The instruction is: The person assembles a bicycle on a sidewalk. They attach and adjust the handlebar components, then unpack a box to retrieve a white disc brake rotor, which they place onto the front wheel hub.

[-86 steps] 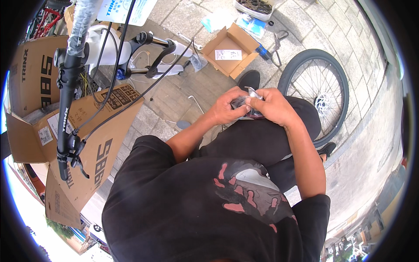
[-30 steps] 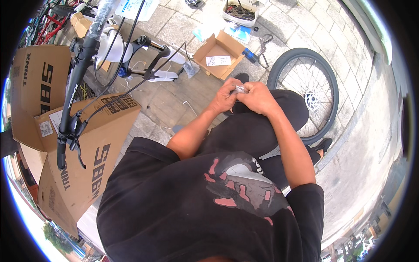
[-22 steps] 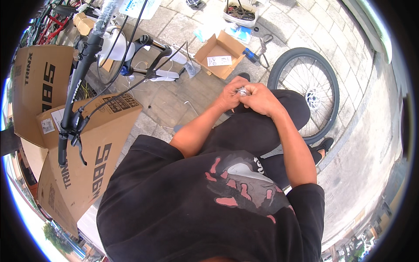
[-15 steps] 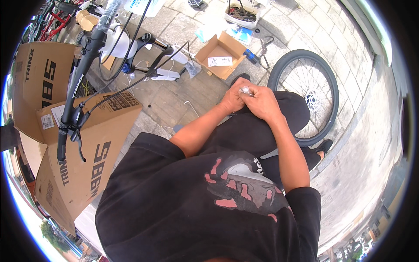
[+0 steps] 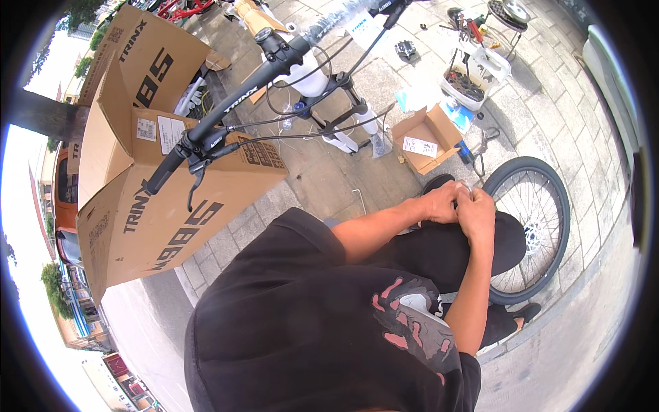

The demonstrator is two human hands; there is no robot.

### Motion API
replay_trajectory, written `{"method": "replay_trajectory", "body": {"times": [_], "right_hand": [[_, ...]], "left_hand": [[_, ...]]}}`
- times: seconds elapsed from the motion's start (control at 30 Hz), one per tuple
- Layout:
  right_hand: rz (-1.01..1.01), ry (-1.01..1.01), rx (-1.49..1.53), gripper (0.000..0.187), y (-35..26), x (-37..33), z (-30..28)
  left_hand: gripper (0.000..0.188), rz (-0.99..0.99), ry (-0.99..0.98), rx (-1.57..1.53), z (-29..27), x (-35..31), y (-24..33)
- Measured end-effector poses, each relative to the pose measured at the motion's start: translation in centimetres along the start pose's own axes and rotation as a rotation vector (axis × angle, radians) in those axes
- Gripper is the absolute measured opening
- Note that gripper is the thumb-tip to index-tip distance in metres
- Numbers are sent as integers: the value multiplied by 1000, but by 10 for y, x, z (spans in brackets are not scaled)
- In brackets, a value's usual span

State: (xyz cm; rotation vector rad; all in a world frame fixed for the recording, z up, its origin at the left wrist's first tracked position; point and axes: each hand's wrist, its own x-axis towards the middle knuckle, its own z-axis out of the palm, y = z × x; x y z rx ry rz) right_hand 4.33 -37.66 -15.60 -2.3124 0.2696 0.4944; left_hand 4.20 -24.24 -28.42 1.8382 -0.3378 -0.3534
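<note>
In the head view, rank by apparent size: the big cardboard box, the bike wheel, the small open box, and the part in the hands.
1. Big cardboard box, though it is nearer the camera.
2. Bike wheel.
3. Small open box.
4. Part between the hands, barely visible.

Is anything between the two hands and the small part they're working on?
Nothing visible. The left hand and right hand meet above the knee and both close directly on the small part, only a sliver of which shows between the fingertips. The wheel lies on the pavement below them, apart from the hands.
</note>
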Motion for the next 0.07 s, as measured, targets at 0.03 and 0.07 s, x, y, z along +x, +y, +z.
{"method": "replay_trajectory", "body": {"times": [0.03, 0.07], "right_hand": [[-59, -16, -51, 38, -10, -5, -2], [-112, -4, -98, 35, -20, -15, -8]], "left_hand": [[50, 94, -5, 22, 5, 1, -21], [50, 126, 39, 51, -17, 19, -18]]}}
